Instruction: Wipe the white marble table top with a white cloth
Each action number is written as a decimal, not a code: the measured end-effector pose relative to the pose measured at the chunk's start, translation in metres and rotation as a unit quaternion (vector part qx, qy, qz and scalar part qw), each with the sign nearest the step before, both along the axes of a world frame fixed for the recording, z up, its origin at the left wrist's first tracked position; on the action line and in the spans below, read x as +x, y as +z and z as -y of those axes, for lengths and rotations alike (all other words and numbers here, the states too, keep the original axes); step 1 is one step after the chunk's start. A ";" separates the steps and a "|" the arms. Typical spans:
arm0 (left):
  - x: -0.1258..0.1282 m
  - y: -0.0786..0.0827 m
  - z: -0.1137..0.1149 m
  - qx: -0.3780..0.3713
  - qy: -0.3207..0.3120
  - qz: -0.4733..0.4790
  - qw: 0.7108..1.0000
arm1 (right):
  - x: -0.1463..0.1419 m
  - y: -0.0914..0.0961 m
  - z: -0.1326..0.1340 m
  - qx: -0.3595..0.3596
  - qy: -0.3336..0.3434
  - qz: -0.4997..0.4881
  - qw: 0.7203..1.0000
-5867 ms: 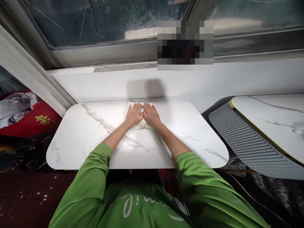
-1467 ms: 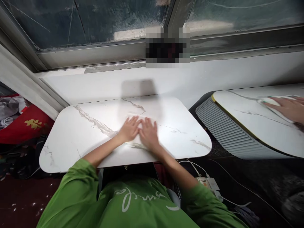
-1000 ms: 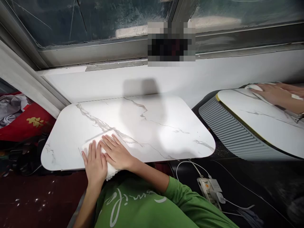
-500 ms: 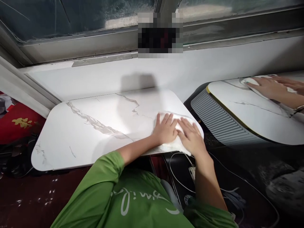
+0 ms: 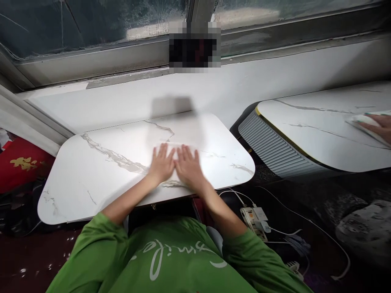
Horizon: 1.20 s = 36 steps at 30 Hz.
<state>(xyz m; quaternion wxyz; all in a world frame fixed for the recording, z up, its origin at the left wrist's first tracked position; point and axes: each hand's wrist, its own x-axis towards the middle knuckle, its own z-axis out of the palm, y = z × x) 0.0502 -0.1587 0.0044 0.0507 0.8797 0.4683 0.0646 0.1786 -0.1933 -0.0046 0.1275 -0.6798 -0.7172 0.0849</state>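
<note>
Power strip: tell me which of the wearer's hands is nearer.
Right. The right hand is over the table, beyond and left of the power strip; the left hand is farther left.

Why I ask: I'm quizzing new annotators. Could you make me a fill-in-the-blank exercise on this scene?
1. The person's left hand and right hand lie on a white cloth, palms facing ____.
2. The person's shirt is ____ in colour, with white lettering.
3. Another person's hand shows over the neighbouring marble-patterned table, to the wearer's ____.
4. The trim along that table's edge is coloured ____.

Missing words: down; green; right; gold.
</note>
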 end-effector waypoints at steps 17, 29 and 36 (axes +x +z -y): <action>-0.160 0.002 -0.028 0.041 0.214 0.043 0.975 | -0.154 0.003 -0.092 0.073 0.280 -0.085 0.953; 0.093 -0.013 -0.124 -0.008 0.029 0.005 1.000 | 0.091 -0.017 -0.139 0.038 0.027 -0.009 0.999; 0.185 -0.023 -0.135 0.009 -0.047 0.007 0.999 | 0.182 -0.033 -0.140 0.065 -0.053 0.023 0.996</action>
